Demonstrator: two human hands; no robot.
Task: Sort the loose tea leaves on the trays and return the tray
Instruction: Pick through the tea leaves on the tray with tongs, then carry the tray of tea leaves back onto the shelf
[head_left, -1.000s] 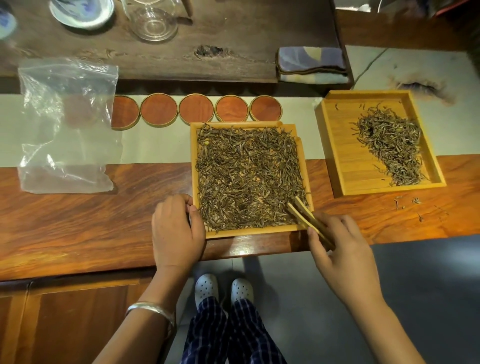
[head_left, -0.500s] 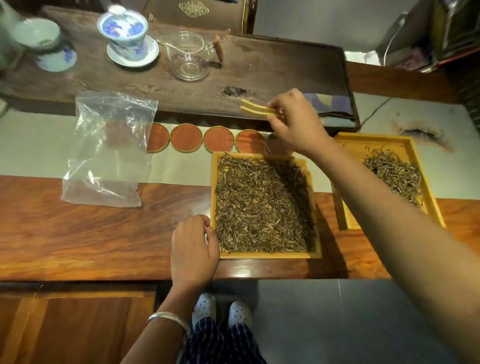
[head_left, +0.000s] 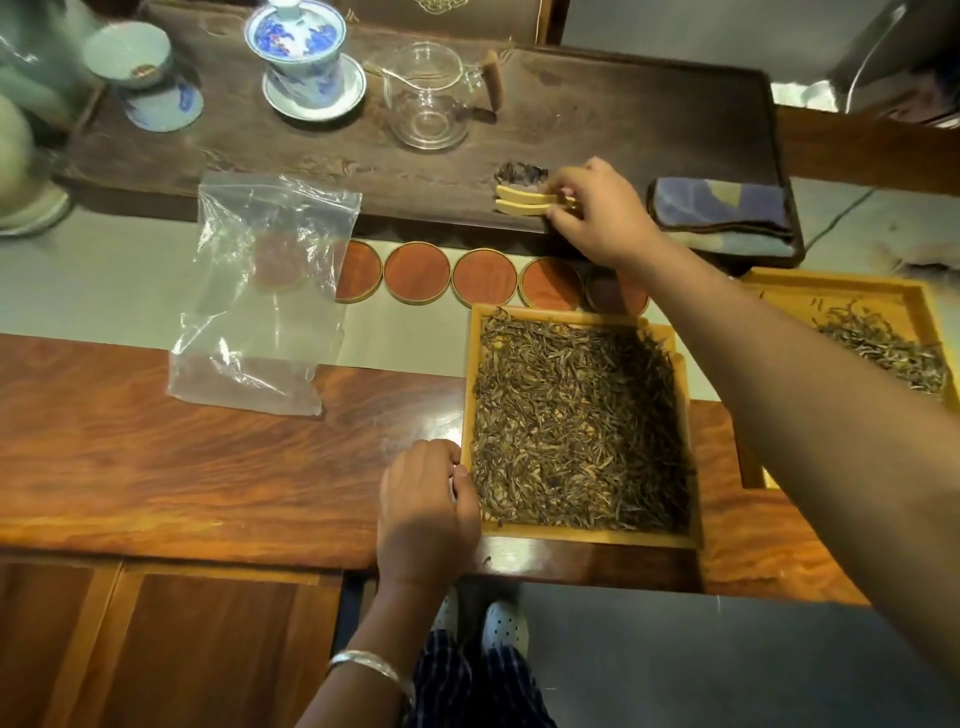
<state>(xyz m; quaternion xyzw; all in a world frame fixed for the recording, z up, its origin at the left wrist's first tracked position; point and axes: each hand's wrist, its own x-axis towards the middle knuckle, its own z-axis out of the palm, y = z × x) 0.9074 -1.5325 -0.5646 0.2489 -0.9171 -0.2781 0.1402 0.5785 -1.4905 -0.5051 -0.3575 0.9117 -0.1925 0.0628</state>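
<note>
A square bamboo tray (head_left: 589, 538) full of loose dark tea leaves (head_left: 576, 421) sits at the near edge of the wooden table. My left hand (head_left: 426, 506) grips its near-left corner. My right hand (head_left: 597, 213) reaches over the tray to the dark tea board (head_left: 597, 104) and holds bamboo tongs (head_left: 519, 200) low over the board's front part. A second bamboo tray (head_left: 831, 288) with a smaller heap of tea leaves (head_left: 883, 353) lies at the right, partly hidden by my right forearm.
A clear plastic bag (head_left: 265, 296) lies left of the tray. A row of round wooden coasters (head_left: 415, 273) runs behind it. On the tea board stand a blue-and-white lidded cup (head_left: 298, 57), a glass pitcher (head_left: 431, 98) and a folded cloth (head_left: 727, 213).
My right hand has carried the tongs from the tray's near-right corner up and over to the tea board. The left hand stayed on the tray's corner. The view tilted up.
</note>
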